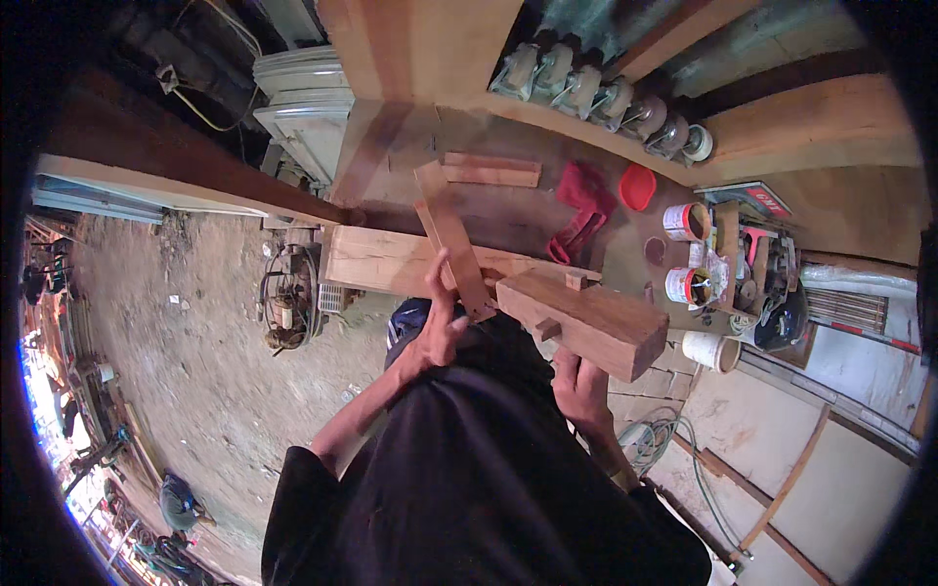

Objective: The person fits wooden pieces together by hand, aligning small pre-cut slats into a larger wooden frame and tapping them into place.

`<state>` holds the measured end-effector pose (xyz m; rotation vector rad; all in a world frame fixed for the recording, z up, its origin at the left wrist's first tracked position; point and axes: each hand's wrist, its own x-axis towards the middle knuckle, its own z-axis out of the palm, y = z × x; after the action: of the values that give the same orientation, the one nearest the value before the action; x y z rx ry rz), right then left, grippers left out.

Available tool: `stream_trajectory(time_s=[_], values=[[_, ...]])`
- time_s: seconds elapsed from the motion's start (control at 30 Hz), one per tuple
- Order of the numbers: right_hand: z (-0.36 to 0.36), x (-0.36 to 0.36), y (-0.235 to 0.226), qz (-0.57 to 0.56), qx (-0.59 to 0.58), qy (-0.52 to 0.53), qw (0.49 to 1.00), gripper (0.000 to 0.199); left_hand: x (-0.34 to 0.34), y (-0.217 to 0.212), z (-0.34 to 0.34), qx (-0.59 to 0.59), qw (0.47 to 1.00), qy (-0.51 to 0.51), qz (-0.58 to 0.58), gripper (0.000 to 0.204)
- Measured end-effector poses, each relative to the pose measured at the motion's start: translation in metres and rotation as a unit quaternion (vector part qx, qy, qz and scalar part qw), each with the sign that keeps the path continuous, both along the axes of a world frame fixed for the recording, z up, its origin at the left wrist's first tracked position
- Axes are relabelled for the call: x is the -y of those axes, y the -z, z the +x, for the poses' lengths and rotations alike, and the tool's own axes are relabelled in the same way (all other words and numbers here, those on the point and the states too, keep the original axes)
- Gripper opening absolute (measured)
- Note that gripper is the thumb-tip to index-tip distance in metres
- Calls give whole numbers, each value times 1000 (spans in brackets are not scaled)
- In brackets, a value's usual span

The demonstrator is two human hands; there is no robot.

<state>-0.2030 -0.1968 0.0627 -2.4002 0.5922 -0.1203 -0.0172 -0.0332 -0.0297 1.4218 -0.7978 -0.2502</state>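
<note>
My right hand is closed around the handle of a large wooden mallet, its block head raised in front of my body. To the left of that head, my left hand steadies narrow wooden strips. One finger points up along their left edge, while the fingers behind the wood are partly hidden. The strips slant up and away over a thick wooden beam, and their near end comes close to my dark clothing.
On the bench lie another wooden piece, a red cloth and a red dish. Paint tins and a wooden tool box stand right. Caster wheels line the shelf. A coiled hose lies lower right; a machine sits left.
</note>
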Motion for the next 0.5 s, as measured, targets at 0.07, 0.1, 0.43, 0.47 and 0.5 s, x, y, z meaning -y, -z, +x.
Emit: stream_trajectory(time_s=[0.07, 0.1, 0.43, 0.47, 0.5], values=[[2, 1, -9, -183, 7, -63, 981, 18, 2, -3, -7, -134, 990, -12, -40, 70], [5, -1, -16, -357, 15, -125, 926, 16, 3, -5, -11, -220, 972, -22, -76, 70], [0, -10, -12, 45, 12, 28, 999, 26, 40, -9, 4, -521, 832, -43, -188, 69], [-2, -11, -9, 72, 20, 53, 996, 17, 41, -8, 3, -520, 833, -45, -184, 69], [-3, -12, -9, 86, 22, 65, 994, 13, 43, -13, 2, -496, 848, -64, -176, 67]])
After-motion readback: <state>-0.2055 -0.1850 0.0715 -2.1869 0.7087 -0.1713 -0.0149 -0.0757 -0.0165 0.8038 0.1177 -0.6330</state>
